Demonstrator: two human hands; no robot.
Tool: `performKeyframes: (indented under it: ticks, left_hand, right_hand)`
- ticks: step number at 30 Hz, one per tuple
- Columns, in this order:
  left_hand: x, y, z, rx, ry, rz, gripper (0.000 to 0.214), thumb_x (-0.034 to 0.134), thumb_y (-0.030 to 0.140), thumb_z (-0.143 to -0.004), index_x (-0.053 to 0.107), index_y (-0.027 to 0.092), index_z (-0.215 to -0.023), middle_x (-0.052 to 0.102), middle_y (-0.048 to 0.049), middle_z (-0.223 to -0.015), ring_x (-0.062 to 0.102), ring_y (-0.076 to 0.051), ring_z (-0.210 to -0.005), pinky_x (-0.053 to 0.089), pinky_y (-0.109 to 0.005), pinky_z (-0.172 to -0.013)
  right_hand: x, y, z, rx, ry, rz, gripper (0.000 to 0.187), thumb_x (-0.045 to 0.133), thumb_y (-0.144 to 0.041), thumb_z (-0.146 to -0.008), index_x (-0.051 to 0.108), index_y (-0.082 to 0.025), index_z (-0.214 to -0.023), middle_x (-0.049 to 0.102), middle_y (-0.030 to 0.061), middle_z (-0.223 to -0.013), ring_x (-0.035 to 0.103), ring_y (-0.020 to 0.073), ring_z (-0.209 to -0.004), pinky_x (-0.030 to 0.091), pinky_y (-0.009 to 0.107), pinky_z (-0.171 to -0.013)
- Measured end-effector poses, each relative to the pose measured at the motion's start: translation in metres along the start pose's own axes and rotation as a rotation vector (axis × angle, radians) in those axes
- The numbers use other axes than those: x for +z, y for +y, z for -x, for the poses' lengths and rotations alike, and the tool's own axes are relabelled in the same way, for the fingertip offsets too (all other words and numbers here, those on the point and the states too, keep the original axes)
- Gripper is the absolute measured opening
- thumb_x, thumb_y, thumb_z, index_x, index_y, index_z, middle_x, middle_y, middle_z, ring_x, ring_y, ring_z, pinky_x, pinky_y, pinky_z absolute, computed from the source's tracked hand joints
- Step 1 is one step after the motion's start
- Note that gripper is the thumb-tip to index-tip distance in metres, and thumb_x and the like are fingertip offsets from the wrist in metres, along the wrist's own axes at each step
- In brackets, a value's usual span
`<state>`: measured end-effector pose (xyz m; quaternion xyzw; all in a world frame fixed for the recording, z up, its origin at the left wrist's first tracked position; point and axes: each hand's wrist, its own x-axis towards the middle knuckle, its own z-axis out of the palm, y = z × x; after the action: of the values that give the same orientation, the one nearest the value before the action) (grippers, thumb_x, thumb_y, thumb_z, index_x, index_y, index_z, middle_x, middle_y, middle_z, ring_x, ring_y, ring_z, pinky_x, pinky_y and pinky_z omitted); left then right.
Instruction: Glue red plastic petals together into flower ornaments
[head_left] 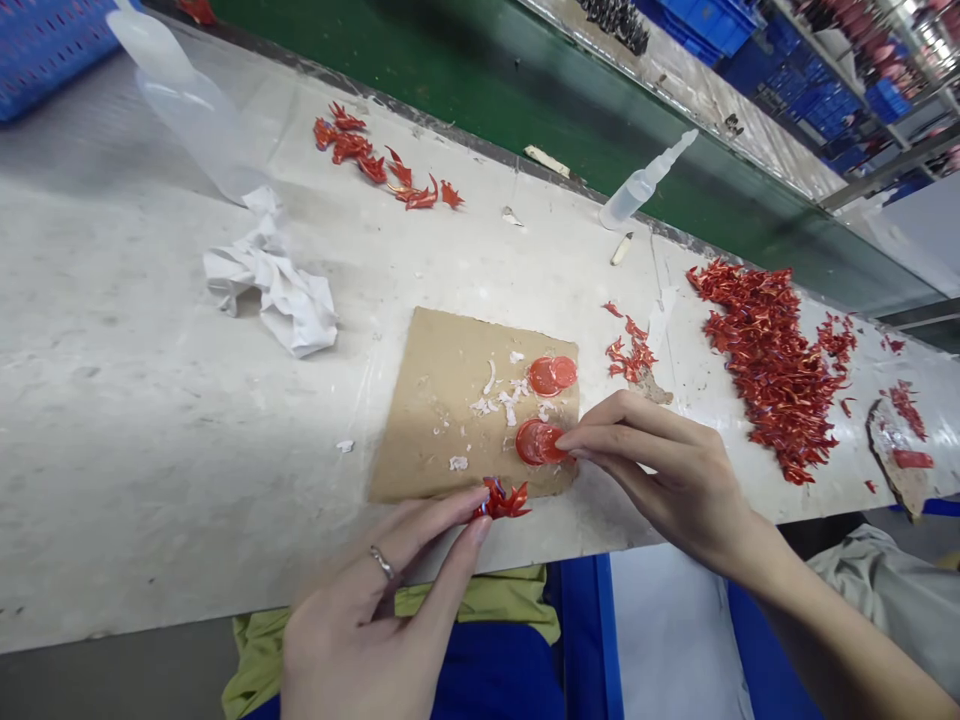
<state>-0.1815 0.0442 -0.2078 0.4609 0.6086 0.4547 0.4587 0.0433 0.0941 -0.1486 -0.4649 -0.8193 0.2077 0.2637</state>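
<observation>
My left hand (367, 600), with a ring on one finger, pinches a spiky red plastic flower piece (501, 501) between thumb and fingertips at the near edge of a brown cardboard sheet (420, 420). My right hand (652, 475) reaches in from the right, its fingertips closed on the edge of a round red plastic disc (535, 442) lying on the cardboard. Just beyond it, two overlapping red discs (551, 376) lie on the sheet. White flakes (504, 402) are scattered on the cardboard.
A large heap of red spiky pieces (772, 365) lies right of the cardboard, with a smaller group (375, 150) at the back. A crumpled white paper (274, 290), a plastic squeeze bottle (637, 190) and a green belt (450, 60) are nearby.
</observation>
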Motion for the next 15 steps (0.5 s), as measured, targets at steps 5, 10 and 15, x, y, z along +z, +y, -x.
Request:
performKeyframes:
  ticks: [5, 10, 15]
  left_hand:
    - [0.005, 0.006, 0.001, -0.049, 0.061, 0.039, 0.018, 0.083, 0.03, -0.083, 0.085, 0.047, -0.089, 0.085, 0.0171, -0.093, 0.083, -0.008, -0.081, 0.062, -0.009, -0.084]
    - [0.002, 0.004, 0.006, -0.023, 0.031, 0.003, 0.017, 0.084, 0.033, -0.085, 0.085, 0.048, -0.091, 0.085, 0.0169, -0.093, 0.083, -0.008, -0.085, 0.062, -0.01, -0.087]
    - [0.004, 0.003, 0.011, 0.029, 0.018, 0.035, 0.025, 0.086, 0.025, -0.081, 0.085, 0.049, -0.089, 0.084, 0.0175, -0.089, 0.082, -0.008, -0.082, 0.063, -0.01, -0.087]
  right_hand:
    - [-0.01, -0.003, 0.013, 0.119, 0.037, -0.075, 0.03, 0.068, -0.007, -0.099, 0.083, -0.03, -0.111, 0.079, 0.0042, -0.095, 0.075, 0.019, -0.083, 0.062, 0.03, -0.072]
    - [-0.032, 0.003, 0.047, 0.397, 0.28, -0.29, 0.015, 0.075, -0.021, -0.097, 0.086, -0.031, -0.096, 0.073, 0.0035, -0.081, 0.07, 0.0196, -0.076, 0.057, 0.032, -0.065]
    - [-0.049, 0.01, 0.087, 0.548, 0.629, -0.534, 0.01, 0.088, -0.037, -0.087, 0.085, -0.031, -0.081, 0.052, -0.0002, -0.065, 0.051, 0.0146, -0.059, 0.042, 0.028, -0.049]
